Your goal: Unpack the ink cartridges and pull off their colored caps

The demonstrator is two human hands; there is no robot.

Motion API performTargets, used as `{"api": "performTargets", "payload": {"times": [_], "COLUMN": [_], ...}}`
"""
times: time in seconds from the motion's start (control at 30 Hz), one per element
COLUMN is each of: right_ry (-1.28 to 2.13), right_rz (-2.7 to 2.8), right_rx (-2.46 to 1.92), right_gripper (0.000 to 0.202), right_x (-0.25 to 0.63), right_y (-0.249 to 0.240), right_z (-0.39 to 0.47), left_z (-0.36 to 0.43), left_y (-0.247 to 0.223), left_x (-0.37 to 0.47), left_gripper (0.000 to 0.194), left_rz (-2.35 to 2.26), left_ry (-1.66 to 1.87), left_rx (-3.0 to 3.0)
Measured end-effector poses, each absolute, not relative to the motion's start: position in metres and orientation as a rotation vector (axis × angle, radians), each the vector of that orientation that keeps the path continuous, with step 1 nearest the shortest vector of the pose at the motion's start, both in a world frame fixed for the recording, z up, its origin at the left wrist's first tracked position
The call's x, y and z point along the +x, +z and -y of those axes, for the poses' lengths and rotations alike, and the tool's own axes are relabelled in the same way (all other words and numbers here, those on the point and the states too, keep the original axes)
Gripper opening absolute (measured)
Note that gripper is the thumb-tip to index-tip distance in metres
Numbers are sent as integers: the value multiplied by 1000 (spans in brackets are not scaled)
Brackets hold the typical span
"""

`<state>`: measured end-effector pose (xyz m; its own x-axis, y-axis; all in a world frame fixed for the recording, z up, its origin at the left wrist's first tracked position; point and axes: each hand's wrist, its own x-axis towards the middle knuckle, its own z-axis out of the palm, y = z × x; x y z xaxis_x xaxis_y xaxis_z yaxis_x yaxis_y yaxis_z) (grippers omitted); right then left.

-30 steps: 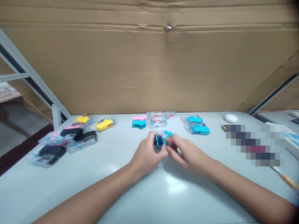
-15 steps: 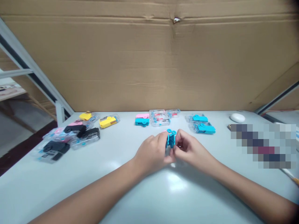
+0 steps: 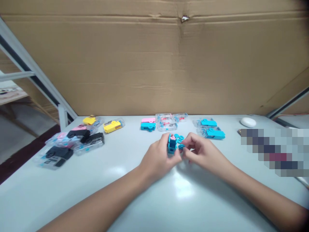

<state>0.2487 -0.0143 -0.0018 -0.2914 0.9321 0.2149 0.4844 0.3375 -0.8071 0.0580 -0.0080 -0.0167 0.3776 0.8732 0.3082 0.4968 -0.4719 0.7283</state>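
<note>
In the head view, my left hand (image 3: 158, 156) is closed around a small blue plastic housing (image 3: 172, 147), its opening facing me. Between the thumb and forefinger of my right hand (image 3: 204, 149) sits a small blue plastic disc (image 3: 181, 146), just right of the housing. Several blue rings (image 3: 181, 137) lie on the table behind it. A small pink piece (image 3: 173, 137) shows behind the housing's top, partly hidden. What the other fingers of either hand touch cannot be seen.
Blue plastic parts (image 3: 214, 133) in clear cases lie back right, by a white oval object (image 3: 248, 122). Clear cases (image 3: 167, 125) sit behind my hands beside a pink part (image 3: 148, 120). Yellow (image 3: 113, 126) and black (image 3: 59, 152) ones lie left. Cardboard (image 3: 120, 64) walls the back.
The blue housing has turned in my left hand and sits slightly left. My right hand has drawn a little away from it, with the blue disc now visible at its fingertips.
</note>
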Motion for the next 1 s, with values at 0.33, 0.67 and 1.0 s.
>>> {"api": "performTargets", "payload": {"times": [0.33,0.67,1.0], "right_ry": [-106,-386,-233], "right_rz": [2338,2627,2617], "right_rx": [-1419,-1449,-1341], "right_gripper": [11,20,23], "right_x": [287,278,273], "right_y": [-8,-10,-6], "right_z": [-12,-9,-4], "left_z": [-12,-19,-33], "left_y": [-26,-16,6], "left_x": [48,45,11], "left_gripper": [33,34,38], "left_rz": [-1257,-1289,-1162], "left_ry": [995,891,558], "left_rx": [1695,1823,2175]}}
